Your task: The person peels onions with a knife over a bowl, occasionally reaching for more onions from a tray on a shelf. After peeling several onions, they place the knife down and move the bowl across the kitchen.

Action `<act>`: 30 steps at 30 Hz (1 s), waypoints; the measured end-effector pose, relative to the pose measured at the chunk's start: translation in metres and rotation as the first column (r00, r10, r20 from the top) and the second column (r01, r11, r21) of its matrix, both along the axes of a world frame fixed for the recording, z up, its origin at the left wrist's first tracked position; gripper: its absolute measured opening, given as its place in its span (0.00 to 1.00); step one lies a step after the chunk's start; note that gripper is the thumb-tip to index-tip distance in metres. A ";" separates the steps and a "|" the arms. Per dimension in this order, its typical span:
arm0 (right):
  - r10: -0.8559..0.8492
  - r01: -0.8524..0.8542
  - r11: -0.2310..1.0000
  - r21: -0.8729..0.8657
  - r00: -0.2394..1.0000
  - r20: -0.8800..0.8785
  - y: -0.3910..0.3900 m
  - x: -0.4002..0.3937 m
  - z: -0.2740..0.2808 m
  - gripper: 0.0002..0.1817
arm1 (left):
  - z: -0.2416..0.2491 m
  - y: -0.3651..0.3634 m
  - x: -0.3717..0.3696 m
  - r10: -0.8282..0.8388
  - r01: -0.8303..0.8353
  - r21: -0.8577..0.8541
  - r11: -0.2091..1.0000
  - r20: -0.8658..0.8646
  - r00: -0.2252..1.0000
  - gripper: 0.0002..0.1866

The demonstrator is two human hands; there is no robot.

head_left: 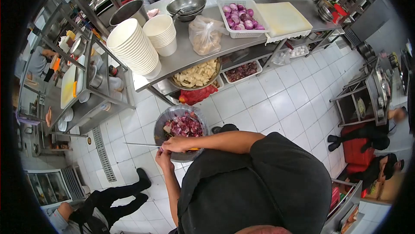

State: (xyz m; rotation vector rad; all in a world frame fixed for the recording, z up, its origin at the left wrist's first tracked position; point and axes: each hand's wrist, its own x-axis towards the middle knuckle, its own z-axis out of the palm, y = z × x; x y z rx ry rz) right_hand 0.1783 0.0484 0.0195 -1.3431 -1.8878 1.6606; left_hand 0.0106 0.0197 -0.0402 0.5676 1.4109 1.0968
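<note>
My right hand [175,143] is closed around a knife [140,144], whose long thin blade points left. Just below it, my left hand [164,159] is closed with its fingertips by the blade, on a small purplish piece that looks like an onion, mostly hidden by the fingers. Both hands are over the near left rim of a round bin [159,126] lined with a clear bag. Reddish-purple onion skins [183,125] lie heaped inside the bin. A bit of yellow shows beside my right wrist.
Ahead stands a steel table [192,59] with stacked white tubs [134,46], a plastic bag [205,35], a basket of peeled purple onions [243,16] and a cutting board [283,20]. Below are a bowl of pale pieces [196,75] and a tray [241,72]. Several people are around.
</note>
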 end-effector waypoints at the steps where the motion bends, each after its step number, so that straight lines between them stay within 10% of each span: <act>1: -0.008 0.008 1.000 -0.023 1.000 0.005 -0.003 0.003 0.012 0.27 | -0.001 -0.001 -0.001 -0.005 0.005 0.009 1.000 -0.011 1.000 0.14; 4: 0.032 -0.010 0.959 0.284 0.997 -0.073 0.000 -0.001 -0.007 0.27 | 0.017 0.003 0.009 -0.014 0.016 0.012 1.000 -0.104 0.995 0.12; 10: -0.146 0.113 0.952 0.284 0.985 0.096 0.006 0.021 0.044 0.35 | 0.053 0.007 0.015 0.016 0.035 0.176 0.984 -0.283 0.959 0.21; 18: -0.198 0.180 0.950 0.255 0.979 0.047 0.015 0.042 0.054 0.38 | 0.067 0.009 0.022 0.016 0.019 0.239 0.971 -0.147 0.989 0.26; 24: -0.078 0.071 0.974 0.213 0.997 0.025 -0.005 0.030 0.063 0.39 | 0.053 0.013 0.015 0.010 -0.083 0.126 0.989 0.497 0.868 0.22; 30: -0.080 0.069 0.954 0.290 0.997 0.025 -0.011 0.022 0.050 0.37 | 0.063 0.008 0.023 0.005 -0.093 0.171 0.981 0.455 0.890 0.20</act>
